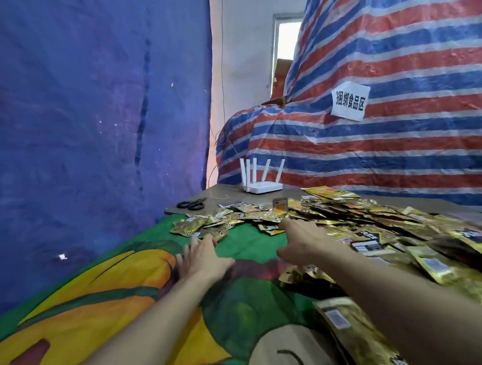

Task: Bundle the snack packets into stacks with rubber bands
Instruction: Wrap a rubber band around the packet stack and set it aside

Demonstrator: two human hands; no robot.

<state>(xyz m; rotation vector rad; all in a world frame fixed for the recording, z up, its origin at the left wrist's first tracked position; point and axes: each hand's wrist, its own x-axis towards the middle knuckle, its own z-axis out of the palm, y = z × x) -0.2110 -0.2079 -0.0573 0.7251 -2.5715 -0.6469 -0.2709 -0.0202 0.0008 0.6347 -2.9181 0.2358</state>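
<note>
left hand (202, 255) flat on the cloth (113, 289), right hand (303, 243) fingers out at the snack packets (349, 212), neither holding anything, so a sloppy rake could scatter that slippery pile

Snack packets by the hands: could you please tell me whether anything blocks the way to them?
Nothing visible does. The left hand lies flat on the green cloth short of the snack packets, and the right hand reaches the pile's edge.

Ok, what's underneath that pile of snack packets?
The pile of snack packets lies on the green printed cloth at its left edge and the brown tabletop farther back. Whatever sits beneath its middle is covered.
</note>
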